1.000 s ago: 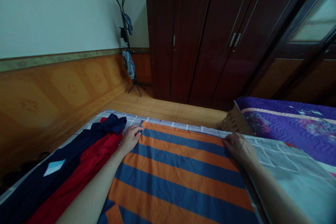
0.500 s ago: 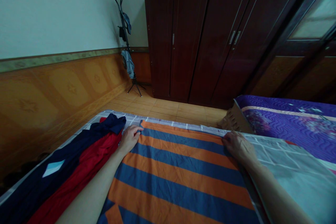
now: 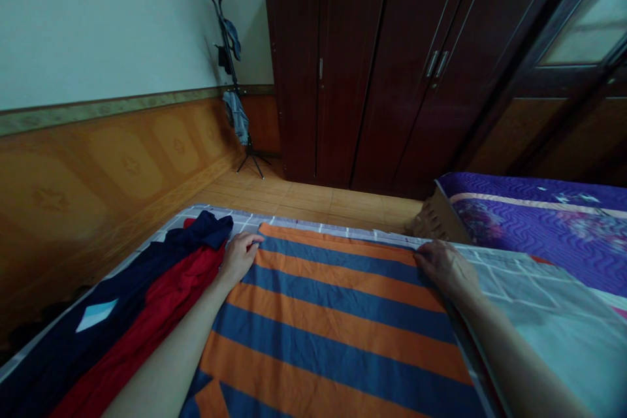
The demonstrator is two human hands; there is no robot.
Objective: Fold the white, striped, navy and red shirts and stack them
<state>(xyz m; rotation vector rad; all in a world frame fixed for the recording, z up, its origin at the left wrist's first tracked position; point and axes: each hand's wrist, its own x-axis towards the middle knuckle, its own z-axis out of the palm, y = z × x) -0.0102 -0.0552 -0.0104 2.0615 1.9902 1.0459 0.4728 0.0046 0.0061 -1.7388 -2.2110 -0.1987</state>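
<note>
An orange and blue striped shirt (image 3: 337,320) lies spread flat before me, with one sleeve partly showing at the lower left. My left hand (image 3: 240,256) is closed, its thumb and fingers pinching the shirt's far left corner. At the far right corner, my right hand (image 3: 448,269) also grips the cloth, fingers bent round the edge. Left of the shirt lie a navy garment (image 3: 142,274) with a pale patch and a red garment (image 3: 171,294), both close to my left forearm.
The garments rest on a grey checked sheet (image 3: 494,274). Beyond stand a dark wooden wardrobe (image 3: 343,78) and a coat rack (image 3: 230,65) in the corner. At the right is a bed with a purple cover (image 3: 529,215). A tiled floor (image 3: 308,199) lies between.
Both hands keep their hold on the shirt's far corners, and the shirt lies almost the same. The view has shifted slightly.
</note>
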